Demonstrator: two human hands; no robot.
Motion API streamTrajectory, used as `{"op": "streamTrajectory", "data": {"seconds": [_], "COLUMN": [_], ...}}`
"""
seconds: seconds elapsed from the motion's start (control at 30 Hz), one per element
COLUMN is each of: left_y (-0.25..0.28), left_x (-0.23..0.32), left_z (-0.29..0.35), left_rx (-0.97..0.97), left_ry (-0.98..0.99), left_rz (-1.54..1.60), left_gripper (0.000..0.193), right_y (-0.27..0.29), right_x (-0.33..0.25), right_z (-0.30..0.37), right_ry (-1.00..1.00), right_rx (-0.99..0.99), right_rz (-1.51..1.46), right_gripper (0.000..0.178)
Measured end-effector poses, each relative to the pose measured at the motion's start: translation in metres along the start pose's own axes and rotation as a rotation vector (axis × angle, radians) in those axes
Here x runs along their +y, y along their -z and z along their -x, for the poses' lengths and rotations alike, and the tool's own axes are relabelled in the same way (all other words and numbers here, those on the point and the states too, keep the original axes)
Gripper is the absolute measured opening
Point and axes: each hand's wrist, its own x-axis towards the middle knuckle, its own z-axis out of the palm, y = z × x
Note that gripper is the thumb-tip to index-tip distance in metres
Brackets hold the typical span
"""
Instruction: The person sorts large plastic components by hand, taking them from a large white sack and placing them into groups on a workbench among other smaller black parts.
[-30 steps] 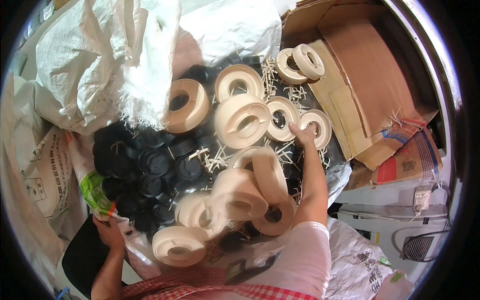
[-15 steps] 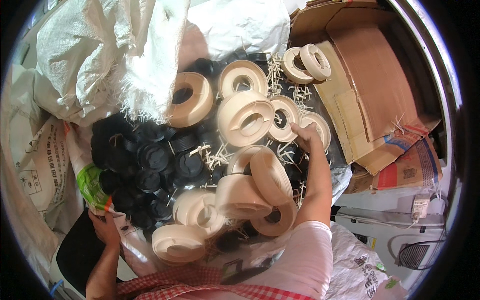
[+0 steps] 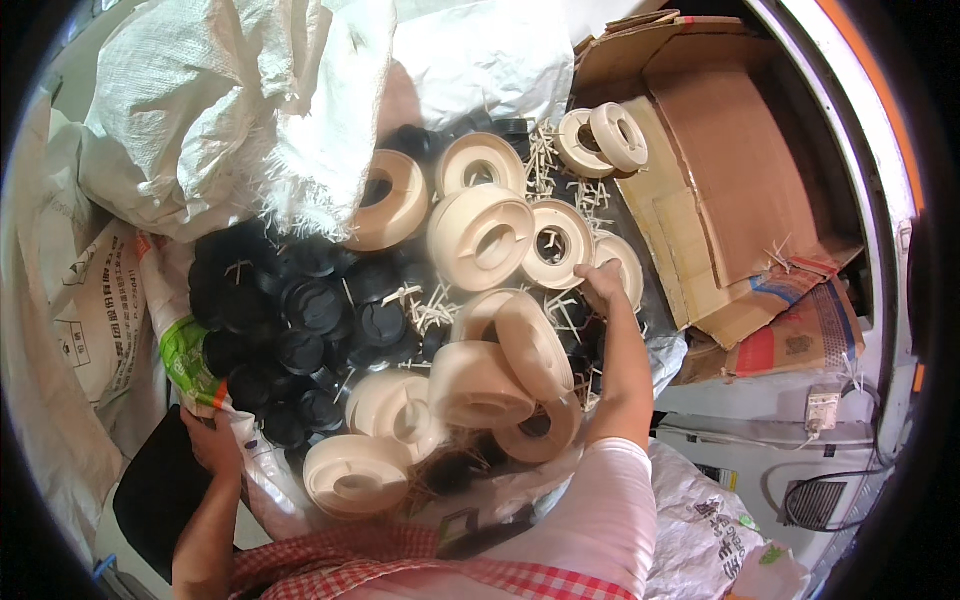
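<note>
Cluttered storage corner, no bare tabletop visible: work surface is a heap of parts lying on plastic sheeting, walled in by big white woven sacks (image 3: 240,110) at top and left, one with frayed edge hanging over the pile. Flattened brown cardboard boxes (image 3: 740,170) fill the upper right, with a white cabinet-like unit (image 3: 760,440) and a wall socket with cable (image 3: 822,408) below them at right. More printed sacks along the left edge (image 3: 80,330) and one at lower right (image 3: 715,520). Centre pile: large cream plastic spools (image 3: 480,238), some flat, some tipped on edge, overlapping each other; two smaller cream spools (image 3: 600,140) rest on the cardboard edge. Left of them a dense cluster of black round caps (image 3: 300,320). Pale straw-like slivers (image 3: 430,305) scattered between spools and caps. Right hand (image 3: 600,283) reaches over the tilted spools, fingers curled on the rim of a cream spool (image 3: 625,262) at the right edge of the pile beside the cardboard; grip looks closed on it but fingertips are partly hidden. Left hand (image 3: 212,440) is low left, closed on the edge of a green-and-white printed bag (image 3: 185,360) beside the black caps. A dark flat object (image 3: 160,490) lies beneath that hand.
</note>
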Motion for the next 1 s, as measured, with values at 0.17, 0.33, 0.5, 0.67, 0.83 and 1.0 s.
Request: {"op": "streamTrajectory", "data": {"seconds": [0.17, 0.33, 0.5, 0.67, 0.83, 1.0], "left_y": [0.003, 0.007, 0.008, -0.003, -0.004, -0.011], "left_x": [0.017, 0.004, 0.005, 0.019, -0.012, -0.027], "left_z": [0.004, 0.003, 0.0, 0.002, 0.0, -0.004], "left_rx": [-0.039, -0.024, -0.034, -0.049, 0.023, 0.052], "left_ry": [0.028, 0.004, 0.053, 0.084, 0.036, 0.002], "left_rz": [-0.019, -0.028, -0.084, -0.059, 0.047, 0.19], "left_gripper": [0.064, 0.066, 0.066, 0.064, 0.063, 0.062], "right_y": [-0.015, -0.037, -0.025, -0.017, -0.019, -0.008], "right_x": [0.009, -0.074, -0.082, -0.01, -0.09, -0.14], "right_z": [0.07, 0.196, 0.163, -0.025, -0.048, -0.086], "right_ry": [0.231, 0.647, 0.717, 0.377, 0.796, 0.83], "right_rx": [-0.149, -0.444, -0.489, 0.413, 0.685, 0.673], "right_rz": [-0.44, 0.303, -0.229, -0.145, 0.184, 0.406], "right_gripper": [0.078, 0.048, 0.035, 0.038, 0.054, 0.07]}}
